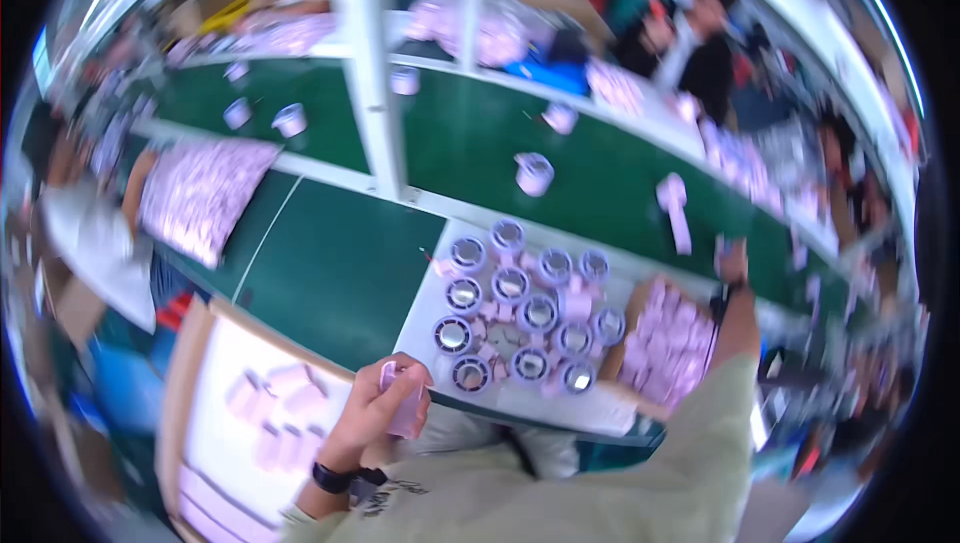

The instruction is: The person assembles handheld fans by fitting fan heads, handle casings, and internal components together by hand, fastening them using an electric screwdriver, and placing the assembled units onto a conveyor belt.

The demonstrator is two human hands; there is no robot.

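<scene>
My left hand, a dark watch on its wrist, is closed around a small pink plastic part at the near edge of the bench. My right arm stretches far to the right, over a carton of pink parts. At its end my right hand is over the green belt beside a small pale thing; blur hides its fingers. Between my hands, several pink cylindrical housings with dark-ringed round ends stand on a white board. Smaller pink pieces lie among them.
Beyond the bench runs a green conveyor belt carrying pink cups and a long-handled pink piece. A white post rises at its near edge. Lower left, a box holds pink parts. Other people work around.
</scene>
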